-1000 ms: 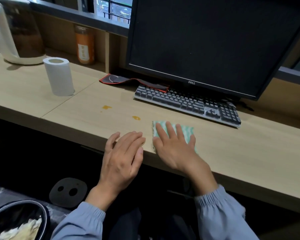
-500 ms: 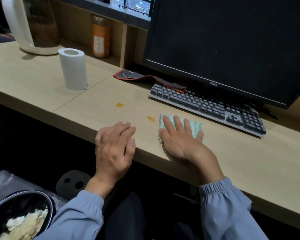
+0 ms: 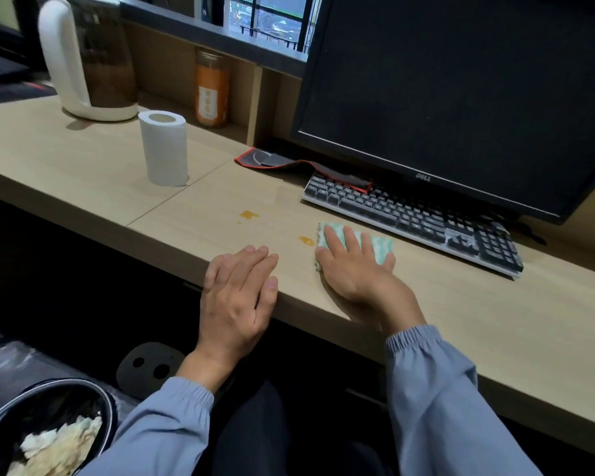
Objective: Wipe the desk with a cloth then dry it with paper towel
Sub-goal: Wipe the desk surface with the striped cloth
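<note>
A green-and-white cloth (image 3: 380, 244) lies flat on the light wooden desk (image 3: 461, 314) in front of the keyboard. My right hand (image 3: 352, 269) presses down on it with spread fingers. Just left of the cloth is an orange spill spot (image 3: 306, 240), and a second orange spot (image 3: 248, 214) lies farther left. My left hand (image 3: 237, 297) rests flat at the desk's front edge, holding nothing. A white paper towel roll (image 3: 165, 152) stands upright at the back left.
A dark keyboard (image 3: 413, 218) and a black monitor (image 3: 461, 91) stand behind the cloth. A red-edged pad (image 3: 272, 159) lies under the monitor. A white kettle (image 3: 86, 60) and an orange jar (image 3: 212, 87) stand at the back left. A bin (image 3: 45, 431) with crumpled paper is on the floor, lower left.
My right hand has slid the cloth forward and left, until its edge nearly touches the nearer orange spot. My left hand stays at the desk edge.
</note>
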The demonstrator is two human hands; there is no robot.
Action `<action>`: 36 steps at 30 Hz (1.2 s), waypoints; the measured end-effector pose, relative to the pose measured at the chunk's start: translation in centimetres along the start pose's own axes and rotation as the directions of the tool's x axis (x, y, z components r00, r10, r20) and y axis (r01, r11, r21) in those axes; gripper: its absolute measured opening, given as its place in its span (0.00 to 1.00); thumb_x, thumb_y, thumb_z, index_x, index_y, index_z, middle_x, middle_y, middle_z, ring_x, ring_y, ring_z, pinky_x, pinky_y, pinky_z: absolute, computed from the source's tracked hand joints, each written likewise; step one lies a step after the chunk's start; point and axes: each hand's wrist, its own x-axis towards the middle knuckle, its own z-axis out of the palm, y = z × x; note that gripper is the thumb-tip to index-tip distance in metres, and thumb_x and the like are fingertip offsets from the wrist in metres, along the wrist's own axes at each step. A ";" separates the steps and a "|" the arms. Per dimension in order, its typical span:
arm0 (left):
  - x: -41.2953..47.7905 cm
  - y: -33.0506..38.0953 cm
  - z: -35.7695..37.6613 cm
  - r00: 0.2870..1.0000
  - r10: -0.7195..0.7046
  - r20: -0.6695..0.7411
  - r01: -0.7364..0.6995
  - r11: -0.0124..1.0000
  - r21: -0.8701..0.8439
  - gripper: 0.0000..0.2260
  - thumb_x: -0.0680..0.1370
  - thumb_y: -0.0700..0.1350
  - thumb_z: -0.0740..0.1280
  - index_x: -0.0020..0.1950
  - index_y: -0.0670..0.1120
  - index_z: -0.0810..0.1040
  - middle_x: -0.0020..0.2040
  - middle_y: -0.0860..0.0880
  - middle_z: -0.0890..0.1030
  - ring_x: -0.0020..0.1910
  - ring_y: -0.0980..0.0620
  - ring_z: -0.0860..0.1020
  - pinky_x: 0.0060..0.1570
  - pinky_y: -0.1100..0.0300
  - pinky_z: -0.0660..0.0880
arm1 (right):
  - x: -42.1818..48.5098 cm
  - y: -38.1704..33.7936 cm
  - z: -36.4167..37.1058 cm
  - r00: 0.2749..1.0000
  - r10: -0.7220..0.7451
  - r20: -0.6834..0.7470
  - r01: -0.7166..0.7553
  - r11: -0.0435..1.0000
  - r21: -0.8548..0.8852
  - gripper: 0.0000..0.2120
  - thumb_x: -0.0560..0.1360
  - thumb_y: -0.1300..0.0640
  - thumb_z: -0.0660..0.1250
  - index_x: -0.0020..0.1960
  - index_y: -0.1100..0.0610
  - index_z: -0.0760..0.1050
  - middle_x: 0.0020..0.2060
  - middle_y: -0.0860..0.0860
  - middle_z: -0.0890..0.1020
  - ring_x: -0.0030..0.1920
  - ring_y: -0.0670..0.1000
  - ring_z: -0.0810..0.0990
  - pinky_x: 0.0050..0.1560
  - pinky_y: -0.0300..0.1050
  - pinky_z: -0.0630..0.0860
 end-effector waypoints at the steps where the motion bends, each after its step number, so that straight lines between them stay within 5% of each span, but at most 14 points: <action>1: 0.0 0.0 -0.2 1.000 -0.003 0.024 0.003 1.000 -0.004 0.20 0.86 0.51 0.56 0.64 0.43 0.84 0.66 0.46 0.83 0.67 0.44 0.79 0.71 0.48 0.65 | -1.1 -0.1 0.6 1.000 -0.010 -0.005 0.009 1.000 -0.006 0.28 0.81 0.39 0.38 0.80 0.39 0.36 0.81 0.46 0.37 0.79 0.54 0.33 0.72 0.71 0.33; 9: -0.3 0.1 -0.4 0.998 -0.018 0.065 0.019 1.000 -0.010 0.20 0.86 0.50 0.57 0.67 0.42 0.83 0.68 0.45 0.81 0.69 0.43 0.78 0.70 0.43 0.68 | -6.6 -1.7 3.6 0.999 -0.017 -0.042 0.013 0.995 -0.094 0.29 0.81 0.44 0.39 0.78 0.42 0.28 0.79 0.49 0.31 0.77 0.58 0.27 0.69 0.75 0.34; 25: -0.5 -0.4 0.5 0.999 0.024 0.027 -0.025 1.000 0.016 0.21 0.87 0.52 0.55 0.66 0.43 0.83 0.67 0.45 0.81 0.68 0.44 0.77 0.72 0.48 0.65 | 5.5 -4.7 -0.7 0.998 0.037 0.042 -0.037 0.999 -0.004 0.28 0.82 0.39 0.38 0.80 0.40 0.35 0.81 0.46 0.36 0.79 0.56 0.33 0.71 0.72 0.32; 31: 0.3 -0.1 -1.7 0.983 -0.015 0.181 0.024 0.999 -0.045 0.20 0.86 0.51 0.55 0.68 0.44 0.81 0.70 0.47 0.80 0.71 0.46 0.75 0.74 0.52 0.61 | 3.4 -4.6 -0.1 1.000 -0.010 0.021 0.010 1.000 0.004 0.29 0.82 0.39 0.38 0.80 0.40 0.35 0.81 0.46 0.36 0.79 0.55 0.33 0.72 0.70 0.32; 36: 1.1 -1.4 -3.6 0.992 -0.039 0.118 0.057 0.987 -0.153 0.15 0.83 0.46 0.60 0.62 0.42 0.82 0.63 0.46 0.81 0.67 0.46 0.77 0.70 0.53 0.67 | -2.1 -4.3 2.5 0.994 -0.109 -0.015 0.109 0.994 -0.017 0.29 0.79 0.38 0.37 0.79 0.38 0.33 0.80 0.44 0.34 0.79 0.53 0.30 0.72 0.68 0.30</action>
